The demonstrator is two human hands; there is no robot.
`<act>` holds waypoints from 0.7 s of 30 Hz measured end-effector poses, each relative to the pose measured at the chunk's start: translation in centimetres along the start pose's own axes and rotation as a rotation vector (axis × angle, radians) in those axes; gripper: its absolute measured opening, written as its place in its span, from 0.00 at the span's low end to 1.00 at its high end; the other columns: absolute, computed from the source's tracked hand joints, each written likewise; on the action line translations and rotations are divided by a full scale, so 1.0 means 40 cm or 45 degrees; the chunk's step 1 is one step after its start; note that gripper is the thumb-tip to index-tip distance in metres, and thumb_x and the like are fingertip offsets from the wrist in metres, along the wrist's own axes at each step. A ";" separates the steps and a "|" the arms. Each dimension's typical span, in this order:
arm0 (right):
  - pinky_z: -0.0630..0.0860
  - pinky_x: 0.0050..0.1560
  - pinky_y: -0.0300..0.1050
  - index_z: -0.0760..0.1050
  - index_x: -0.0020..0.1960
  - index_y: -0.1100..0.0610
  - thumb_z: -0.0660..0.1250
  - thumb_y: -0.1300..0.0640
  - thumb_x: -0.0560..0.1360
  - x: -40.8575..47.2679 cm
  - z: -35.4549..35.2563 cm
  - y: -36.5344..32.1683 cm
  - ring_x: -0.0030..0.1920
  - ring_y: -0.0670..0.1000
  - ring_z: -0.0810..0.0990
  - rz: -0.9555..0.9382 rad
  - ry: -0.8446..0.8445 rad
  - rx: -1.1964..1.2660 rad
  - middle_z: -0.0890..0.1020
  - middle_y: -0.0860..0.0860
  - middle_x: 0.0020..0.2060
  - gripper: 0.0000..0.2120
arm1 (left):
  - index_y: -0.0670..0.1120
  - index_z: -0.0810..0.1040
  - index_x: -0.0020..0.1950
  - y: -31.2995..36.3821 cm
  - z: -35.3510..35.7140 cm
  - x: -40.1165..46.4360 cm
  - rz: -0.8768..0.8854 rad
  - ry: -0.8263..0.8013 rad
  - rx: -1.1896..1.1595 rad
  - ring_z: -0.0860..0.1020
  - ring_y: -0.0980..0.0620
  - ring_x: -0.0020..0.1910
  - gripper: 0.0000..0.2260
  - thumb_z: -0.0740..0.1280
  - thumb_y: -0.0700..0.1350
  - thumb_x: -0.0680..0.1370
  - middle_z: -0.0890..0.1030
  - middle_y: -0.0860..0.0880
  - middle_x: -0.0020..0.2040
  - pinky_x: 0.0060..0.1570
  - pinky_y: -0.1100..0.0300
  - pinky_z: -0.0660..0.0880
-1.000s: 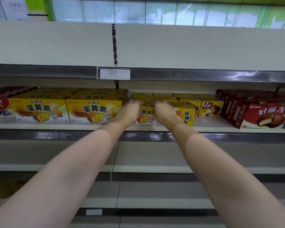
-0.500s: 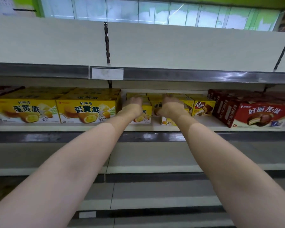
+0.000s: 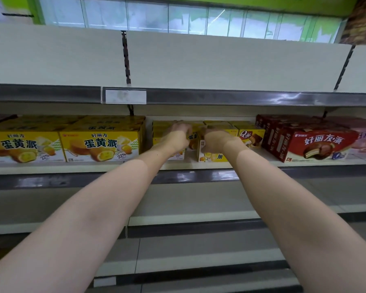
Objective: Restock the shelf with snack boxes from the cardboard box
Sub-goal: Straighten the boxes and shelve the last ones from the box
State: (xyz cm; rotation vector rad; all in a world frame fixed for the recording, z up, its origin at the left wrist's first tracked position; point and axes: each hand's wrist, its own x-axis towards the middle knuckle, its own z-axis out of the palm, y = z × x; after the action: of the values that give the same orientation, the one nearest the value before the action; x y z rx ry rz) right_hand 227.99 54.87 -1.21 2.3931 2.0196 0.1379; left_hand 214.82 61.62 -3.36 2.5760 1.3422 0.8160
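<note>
Yellow small boxes sit mid-shelf (image 3: 178, 167), and both of the person's arms reach in to them. Left hand (image 3: 179, 137) lies over the top front of one small yellow box (image 3: 191, 138); its fingers curl down over the box, gripping it. Right hand (image 3: 215, 140) is on the neighbouring tilted box (image 3: 211, 156), which stands turned with its narrow end forward; the fingers are curled round its upper edge, holding it. The two hands are just beside each other, not touching as far as I can tell.

Left of them: two large yellow boxes (image 3: 101, 144) side by side at the shelf front, upright. Right of the hands: a small yellow Q box (image 3: 250, 137), then large red boxes (image 3: 317, 144) angled to the shelf edge. Blank price tag (image 3: 125, 96) on the rail of the shelf above. Lower shelves show bare boards. Cardboard box not in view.
</note>
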 end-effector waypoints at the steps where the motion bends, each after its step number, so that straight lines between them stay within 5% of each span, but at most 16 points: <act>1: 0.76 0.44 0.46 0.67 0.69 0.60 0.68 0.47 0.78 -0.005 -0.005 -0.003 0.43 0.54 0.79 -0.011 -0.054 0.044 0.82 0.55 0.48 0.26 | 0.50 0.77 0.55 0.003 0.002 0.001 0.011 -0.014 -0.022 0.73 0.47 0.57 0.12 0.68 0.35 0.75 0.74 0.48 0.58 0.49 0.56 0.71; 3: 0.79 0.41 0.46 0.61 0.73 0.58 0.65 0.41 0.77 -0.012 -0.011 -0.009 0.40 0.53 0.82 -0.002 -0.118 0.150 0.82 0.54 0.43 0.32 | 0.50 0.76 0.52 0.007 0.004 0.002 0.016 -0.032 -0.048 0.73 0.46 0.58 0.11 0.67 0.35 0.75 0.74 0.46 0.57 0.48 0.56 0.69; 7: 0.74 0.47 0.50 0.61 0.74 0.57 0.63 0.50 0.80 0.000 0.011 -0.021 0.60 0.61 0.78 0.066 0.024 0.094 0.74 0.59 0.66 0.25 | 0.44 0.77 0.53 0.004 0.014 -0.012 0.061 0.028 -0.016 0.68 0.42 0.68 0.08 0.65 0.35 0.76 0.73 0.43 0.64 0.58 0.53 0.70; 12: 0.73 0.58 0.49 0.68 0.72 0.56 0.59 0.56 0.77 -0.015 0.010 0.015 0.65 0.62 0.74 0.127 0.143 0.432 0.75 0.61 0.66 0.23 | 0.46 0.74 0.63 0.002 0.033 -0.018 -0.029 -0.012 -0.050 0.75 0.41 0.59 0.14 0.67 0.44 0.78 0.75 0.42 0.60 0.54 0.50 0.76; 18: 0.81 0.50 0.59 0.74 0.60 0.45 0.52 0.55 0.62 0.006 0.034 0.105 0.48 0.62 0.82 0.229 0.415 1.047 0.82 0.56 0.50 0.28 | 0.43 0.59 0.77 0.050 0.016 -0.008 -0.335 -0.293 -0.536 0.84 0.40 0.41 0.38 0.73 0.55 0.75 0.79 0.38 0.60 0.45 0.45 0.82; 21: 0.82 0.39 0.65 0.73 0.56 0.50 0.52 0.62 0.64 -0.013 0.045 0.121 0.44 0.64 0.82 0.253 0.495 1.311 0.82 0.56 0.46 0.24 | 0.45 0.57 0.79 0.074 -0.005 -0.009 -0.340 -0.398 -0.774 0.84 0.40 0.45 0.36 0.71 0.52 0.77 0.76 0.38 0.66 0.39 0.54 0.83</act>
State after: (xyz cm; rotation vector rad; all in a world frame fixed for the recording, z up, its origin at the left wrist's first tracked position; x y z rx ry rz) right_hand 232.79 53.63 -2.75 3.3635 2.3801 -0.6538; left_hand 216.70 59.52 -2.33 1.9104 1.0954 0.6174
